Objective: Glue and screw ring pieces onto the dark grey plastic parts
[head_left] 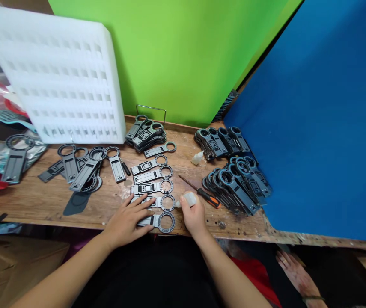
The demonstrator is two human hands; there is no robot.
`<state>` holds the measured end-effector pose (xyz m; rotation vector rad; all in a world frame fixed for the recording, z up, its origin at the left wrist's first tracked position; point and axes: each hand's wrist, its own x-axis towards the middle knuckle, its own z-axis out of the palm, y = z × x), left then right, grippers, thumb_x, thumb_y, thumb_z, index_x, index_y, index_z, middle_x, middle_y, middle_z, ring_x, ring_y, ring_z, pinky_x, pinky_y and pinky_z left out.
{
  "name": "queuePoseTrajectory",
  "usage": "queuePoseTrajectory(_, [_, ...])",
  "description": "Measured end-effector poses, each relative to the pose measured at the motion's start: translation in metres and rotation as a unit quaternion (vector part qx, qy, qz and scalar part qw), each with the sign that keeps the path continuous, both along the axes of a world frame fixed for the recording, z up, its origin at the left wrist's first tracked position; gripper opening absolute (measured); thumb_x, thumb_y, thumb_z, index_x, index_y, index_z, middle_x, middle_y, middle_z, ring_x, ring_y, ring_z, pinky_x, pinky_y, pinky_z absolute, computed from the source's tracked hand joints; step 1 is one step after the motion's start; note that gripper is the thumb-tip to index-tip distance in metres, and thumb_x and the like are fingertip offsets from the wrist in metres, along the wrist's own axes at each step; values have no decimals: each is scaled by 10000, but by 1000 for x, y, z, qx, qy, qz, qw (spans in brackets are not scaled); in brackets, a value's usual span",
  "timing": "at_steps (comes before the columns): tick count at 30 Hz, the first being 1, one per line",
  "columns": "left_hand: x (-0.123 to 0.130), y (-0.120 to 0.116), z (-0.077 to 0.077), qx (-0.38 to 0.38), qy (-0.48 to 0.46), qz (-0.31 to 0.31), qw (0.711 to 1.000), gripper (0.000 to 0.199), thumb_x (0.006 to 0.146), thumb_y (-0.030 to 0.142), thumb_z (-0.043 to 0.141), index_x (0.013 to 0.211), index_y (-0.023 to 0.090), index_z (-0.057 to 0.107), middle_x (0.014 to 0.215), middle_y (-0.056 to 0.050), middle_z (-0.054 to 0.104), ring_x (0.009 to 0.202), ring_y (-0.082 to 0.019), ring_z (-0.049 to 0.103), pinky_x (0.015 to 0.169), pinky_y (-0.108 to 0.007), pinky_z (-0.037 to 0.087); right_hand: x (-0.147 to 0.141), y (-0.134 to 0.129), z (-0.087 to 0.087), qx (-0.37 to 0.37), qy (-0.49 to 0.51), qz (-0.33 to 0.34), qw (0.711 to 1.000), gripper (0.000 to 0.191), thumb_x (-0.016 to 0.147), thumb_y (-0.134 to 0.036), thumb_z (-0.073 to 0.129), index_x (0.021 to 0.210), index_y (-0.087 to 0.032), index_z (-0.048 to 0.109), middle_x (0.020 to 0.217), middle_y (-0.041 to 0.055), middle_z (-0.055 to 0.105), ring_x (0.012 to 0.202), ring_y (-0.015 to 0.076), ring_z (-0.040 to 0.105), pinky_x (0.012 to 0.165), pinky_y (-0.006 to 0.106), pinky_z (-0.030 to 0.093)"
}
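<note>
My right hand (194, 216) is closed around a small translucent squeeze bottle (189, 198). Its nozzle points left, at the ring of a grey plastic part (168, 202). My left hand (131, 220) lies flat with fingers spread over the handles of this part and the nearest grey part (166, 222), partly hiding them. Farther back, several similar ring-ended parts (150, 175) form a column, rings to the right. Right of the column lies a screwdriver (203, 194) with an orange and black handle. A second small bottle (197, 158) lies behind it.
Stacks of grey parts stand at right (234, 184), back right (221, 141) and back centre (146, 132). Loose parts (86, 169) lie at left. A white slotted foam block (67, 81) stands behind them. A blue panel (324, 128) bounds the right; another person's hand (295, 271) is lower right.
</note>
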<state>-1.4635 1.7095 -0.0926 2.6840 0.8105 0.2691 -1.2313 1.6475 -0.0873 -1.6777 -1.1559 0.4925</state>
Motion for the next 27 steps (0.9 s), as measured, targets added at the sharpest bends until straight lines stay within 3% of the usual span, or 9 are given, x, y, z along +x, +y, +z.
queuePoseTrajectory(4, [1, 0, 0, -11, 5, 7, 1000, 370, 833, 537, 465, 1152, 371, 554, 1446, 50, 410, 1359, -270, 301, 1107, -574, 158, 3, 4, -1, 0, 133, -46, 990, 222, 734, -406, 637, 772, -197, 571, 696, -12, 604, 658, 158, 537, 646, 284, 416])
queuePoseTrajectory(7, [0, -2, 4, -14, 13, 7, 1000, 380, 839, 545, 443, 1170, 382, 538, 1448, 51, 406, 1359, -280, 300, 1102, -598, 138, 10, 12, -4, 6, 260, -96, 961, 281, 715, -452, 621, 687, -212, 478, 555, -57, 495, 495, 116, 433, 479, 248, 356])
queuePoseTrajectory(10, [0, -3, 10, 7, 12, -1, 1000, 475, 840, 549, 439, 1285, 382, 440, 1450, 29, 406, 1362, -284, 290, 1107, -608, 88, 14, 23, -4, 5, 313, -100, 944, 312, 757, -490, 537, 668, -234, 381, 470, -103, 349, 377, 81, 290, 374, 222, 240])
queuePoseTrajectory(12, [4, -1, 14, 27, 4, 14, 1000, 531, 839, 548, 441, 1335, 368, 381, 1456, 12, 399, 1364, -282, 281, 1112, -598, 89, 13, 31, -1, 3, 340, -91, 936, 312, 751, -484, 539, 670, -236, 368, 473, -105, 342, 365, 73, 281, 361, 214, 224])
queuePoseTrajectory(16, [23, 13, 18, 46, -49, 155, 986, 411, 870, 472, 412, 1220, 287, 525, 1333, -48, 520, 1259, -268, 416, 1095, -520, 238, 3, 53, 2, 5, 357, -68, 932, 305, 724, -477, 568, 677, -228, 397, 484, -98, 379, 366, 71, 311, 361, 209, 229])
queuePoseTrajectory(19, [41, 26, 15, 38, -74, 260, 962, 363, 866, 425, 417, 1132, 253, 595, 1169, -85, 578, 1115, -279, 498, 989, -486, 382, -6, 70, 0, 10, 342, -51, 938, 308, 722, -485, 569, 669, -221, 420, 471, -96, 394, 369, 75, 315, 367, 213, 230])
queuePoseTrajectory(24, [54, 35, 6, 37, -82, 300, 950, 319, 826, 431, 480, 1056, 282, 644, 1109, -94, 549, 1091, -321, 476, 934, -536, 407, -14, 84, -6, 26, 279, -28, 960, 340, 710, -517, 586, 640, -216, 446, 469, -73, 465, 456, 110, 428, 448, 229, 329])
queuePoseTrajectory(27, [54, 35, 3, 29, -88, 302, 949, 288, 820, 423, 492, 1026, 290, 642, 1173, -89, 526, 1146, -321, 451, 973, -543, 382, -14, 86, -8, 28, 238, -25, 971, 342, 712, -524, 589, 652, -212, 461, 525, -45, 533, 532, 131, 482, 508, 237, 373])
